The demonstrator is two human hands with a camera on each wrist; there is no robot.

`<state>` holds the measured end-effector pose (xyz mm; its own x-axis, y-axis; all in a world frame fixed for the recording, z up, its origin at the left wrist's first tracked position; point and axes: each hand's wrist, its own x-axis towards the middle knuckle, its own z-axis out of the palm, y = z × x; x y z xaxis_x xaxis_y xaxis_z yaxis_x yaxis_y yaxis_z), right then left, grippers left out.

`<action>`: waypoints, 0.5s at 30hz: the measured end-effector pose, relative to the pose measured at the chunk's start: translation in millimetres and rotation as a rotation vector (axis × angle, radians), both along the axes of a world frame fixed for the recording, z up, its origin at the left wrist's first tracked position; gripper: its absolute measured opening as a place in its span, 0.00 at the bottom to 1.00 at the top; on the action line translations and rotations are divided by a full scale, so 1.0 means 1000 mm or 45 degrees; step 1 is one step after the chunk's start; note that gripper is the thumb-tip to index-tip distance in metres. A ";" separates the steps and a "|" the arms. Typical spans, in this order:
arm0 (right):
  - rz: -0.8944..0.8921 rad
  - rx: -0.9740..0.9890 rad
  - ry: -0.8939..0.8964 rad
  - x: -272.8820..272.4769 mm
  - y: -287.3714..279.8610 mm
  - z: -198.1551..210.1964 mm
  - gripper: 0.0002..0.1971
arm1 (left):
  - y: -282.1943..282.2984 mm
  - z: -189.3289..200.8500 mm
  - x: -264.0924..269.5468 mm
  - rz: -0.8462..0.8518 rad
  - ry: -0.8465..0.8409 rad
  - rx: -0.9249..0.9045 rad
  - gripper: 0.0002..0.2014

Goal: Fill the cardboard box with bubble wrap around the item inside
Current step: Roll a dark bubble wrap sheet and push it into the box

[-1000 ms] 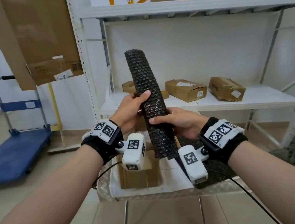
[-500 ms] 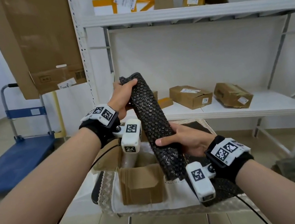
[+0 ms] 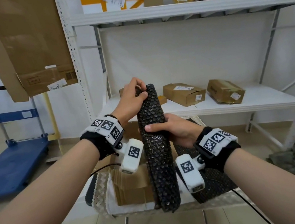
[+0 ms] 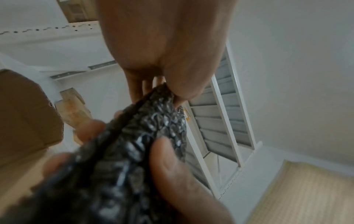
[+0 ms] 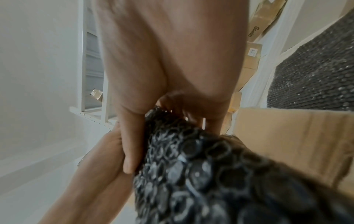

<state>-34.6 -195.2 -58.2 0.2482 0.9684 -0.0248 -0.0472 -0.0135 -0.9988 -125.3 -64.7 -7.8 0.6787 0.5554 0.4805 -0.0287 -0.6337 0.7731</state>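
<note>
The black bubble wrap [image 3: 156,149] strip stands upright above the desk [image 3: 107,202], its lower end hanging past the near edge at 6 o'clock, in front of the open cardboard box [image 3: 132,188]. Shelf parcels at 2 o'clock carry labels, too small to read. The left hand [image 3: 133,99] pinches its top; the right hand [image 3: 176,128] grips the middle, thumb across.
</note>
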 end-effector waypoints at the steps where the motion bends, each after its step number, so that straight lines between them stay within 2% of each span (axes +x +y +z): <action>1: 0.002 0.002 0.018 0.001 0.000 -0.001 0.22 | 0.002 -0.001 0.000 0.044 0.011 0.134 0.07; 4: 0.022 0.023 0.061 0.001 -0.001 -0.002 0.23 | 0.009 -0.003 0.005 0.138 0.018 0.488 0.07; 6: 0.010 0.040 0.079 0.001 -0.002 -0.002 0.24 | 0.009 -0.002 0.005 0.185 0.020 0.588 0.05; 9: -0.025 0.070 0.151 0.001 -0.001 -0.001 0.25 | 0.007 0.000 0.001 0.129 0.047 0.605 0.06; 15: -0.087 0.130 0.271 0.004 0.000 0.009 0.21 | 0.007 0.002 -0.009 -0.014 0.280 0.428 0.19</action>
<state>-30.8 -194.8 -49.0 0.3126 0.9498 0.0134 -0.2541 0.0972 -0.9623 -134.3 -57.6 -5.7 0.7904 0.3844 0.4769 0.1061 -0.8527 0.5115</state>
